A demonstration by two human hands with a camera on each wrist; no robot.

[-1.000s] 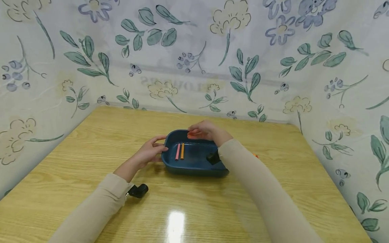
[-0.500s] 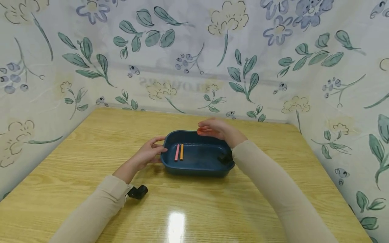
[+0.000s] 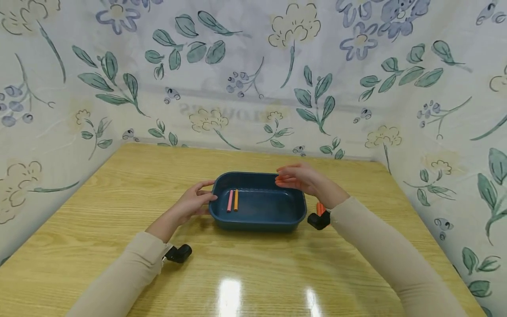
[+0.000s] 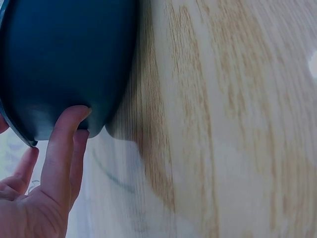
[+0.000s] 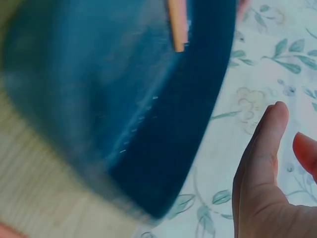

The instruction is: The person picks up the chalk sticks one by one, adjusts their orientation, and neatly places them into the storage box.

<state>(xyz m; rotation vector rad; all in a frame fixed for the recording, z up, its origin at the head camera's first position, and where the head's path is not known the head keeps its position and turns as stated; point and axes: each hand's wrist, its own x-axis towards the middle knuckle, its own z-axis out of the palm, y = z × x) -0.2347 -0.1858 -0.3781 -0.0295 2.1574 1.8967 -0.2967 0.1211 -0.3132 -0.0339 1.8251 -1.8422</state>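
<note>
A dark blue oblong tray [image 3: 259, 226] with rounded corners stands on the wooden table. Inside, at its left end, a pink stick [image 3: 229, 201] and an orange stick [image 3: 236, 200] lie side by side, shaped like chalks or crayons. My left hand [image 3: 193, 201] grips the tray's left end, thumb over the rim and fingers against the outer wall; the left wrist view shows those fingers [image 4: 64, 148] on the wall. Over the tray's far right corner hovers my right hand [image 3: 303, 179], fingers extended. In the right wrist view it holds nothing.
Orange-red pieces [image 3: 321, 208] lie just right of the tray, partly hidden by the right wrist's black camera [image 3: 319, 220]. Another black camera [image 3: 178, 253] sits at the left wrist. Floral cloth [image 3: 237, 88] walls in the table's back and sides.
My right hand has moved right, from over the tray's middle to its far right corner, uncovering the right end and the orange-red pieces beside it. The left hand keeps its grip on the tray.
</note>
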